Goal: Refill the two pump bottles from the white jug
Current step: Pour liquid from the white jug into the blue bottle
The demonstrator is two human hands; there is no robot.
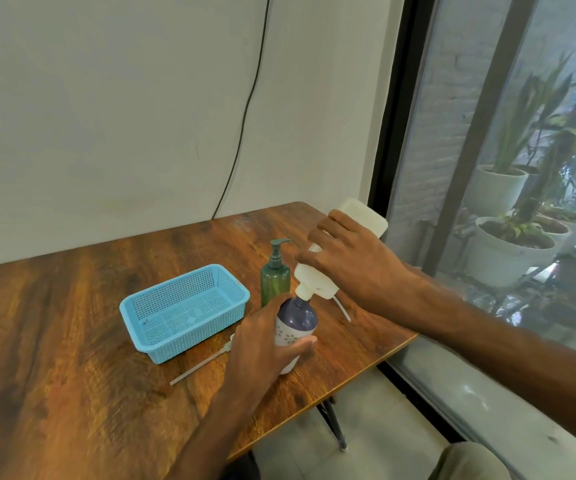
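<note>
My right hand (350, 261) grips the white jug (317, 280), which is tipped steeply with its spout down on the open neck of the purple bottle (297, 318). My left hand (262, 344) holds that purple bottle around its body, upright on the wooden table (72, 341). The bottle has a white lower band with a flower pattern and no pump on it. A green pump bottle (274, 277) stands just behind, its pump head in place. A loose pump with a long dip tube (203, 363) lies on the table to the left of my left hand.
An empty blue plastic basket (184, 311) sits left of the bottles. A thin white tube (343, 310) lies under the jug near the table's right edge. The table's right edge runs close to a glass window; a black cable hangs down the wall behind.
</note>
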